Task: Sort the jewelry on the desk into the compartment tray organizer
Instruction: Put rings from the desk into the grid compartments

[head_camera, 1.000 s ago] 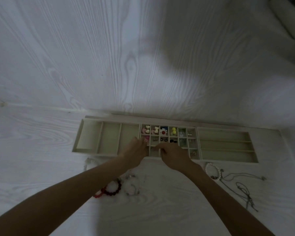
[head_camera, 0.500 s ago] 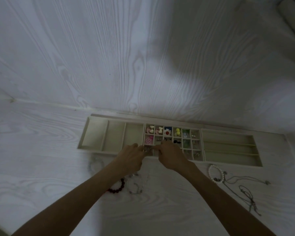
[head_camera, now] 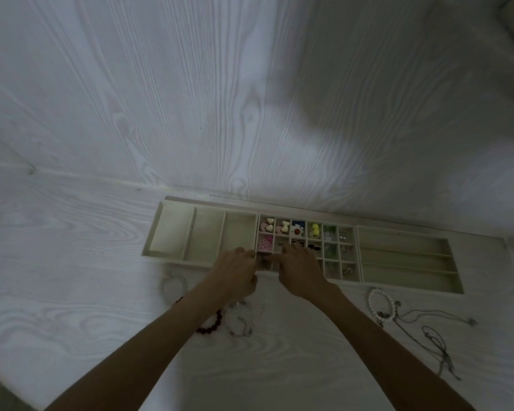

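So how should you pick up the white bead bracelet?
Probably from above: the white bead bracelet lies flat on the desk as an open loop. Pinch its bare left arc; the right side touches the tangled grey necklaces, which might drag along.

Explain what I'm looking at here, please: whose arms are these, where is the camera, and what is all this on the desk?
No machine here: a person wears a wide-angle camera on the head, looking forward and down at their own bare arms. The left hand and right hand meet over the near row of small squares in the tray organizer, a long pale box against the wall. Whether the fingertips pinch anything is too dark and small to tell. Its middle grid holds small colourful pieces; the wide side compartments look bare. On the white desk nearer the person lie a dark red bead bracelet, a clear bracelet, a pearl bracelet and thin chains.
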`<state>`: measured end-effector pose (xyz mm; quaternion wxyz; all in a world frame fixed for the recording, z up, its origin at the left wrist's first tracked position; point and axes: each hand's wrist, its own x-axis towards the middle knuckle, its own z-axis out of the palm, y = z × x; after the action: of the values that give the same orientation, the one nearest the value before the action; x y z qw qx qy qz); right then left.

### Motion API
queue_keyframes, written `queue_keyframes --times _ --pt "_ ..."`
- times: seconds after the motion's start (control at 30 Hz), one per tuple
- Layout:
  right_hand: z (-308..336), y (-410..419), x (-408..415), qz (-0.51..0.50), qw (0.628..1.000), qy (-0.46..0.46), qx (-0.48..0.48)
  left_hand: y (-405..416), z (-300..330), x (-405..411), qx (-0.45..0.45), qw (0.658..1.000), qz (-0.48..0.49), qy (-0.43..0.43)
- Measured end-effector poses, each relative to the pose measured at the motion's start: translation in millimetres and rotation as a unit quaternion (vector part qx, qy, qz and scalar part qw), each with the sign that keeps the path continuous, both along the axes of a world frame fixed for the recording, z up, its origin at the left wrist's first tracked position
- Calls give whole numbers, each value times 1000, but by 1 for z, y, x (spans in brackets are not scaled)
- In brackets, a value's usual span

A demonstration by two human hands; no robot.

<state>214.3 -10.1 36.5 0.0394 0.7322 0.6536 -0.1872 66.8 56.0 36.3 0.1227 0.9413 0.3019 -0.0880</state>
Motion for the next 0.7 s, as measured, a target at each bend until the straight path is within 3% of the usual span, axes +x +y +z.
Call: queue_keyframes --times 0.1,0.23,0.47,0.57,0.7 --pt "-1 -2 3 -24 998 15 53 3 -3 2 -8 1000 0 26" --pt "-1 0 2 5 998 12 56 5 -9 2 -23 999 22 24" --pt "-9 2 2 5 998 56 36 13 -3 -4 -106 969 190 -114" --pt "-5 9 7 -73 985 137 74 18 -1 -9 -117 961 219 -121" --pt "-3 16 8 -69 987 124 75 18 -1 -14 -121 961 221 -115"
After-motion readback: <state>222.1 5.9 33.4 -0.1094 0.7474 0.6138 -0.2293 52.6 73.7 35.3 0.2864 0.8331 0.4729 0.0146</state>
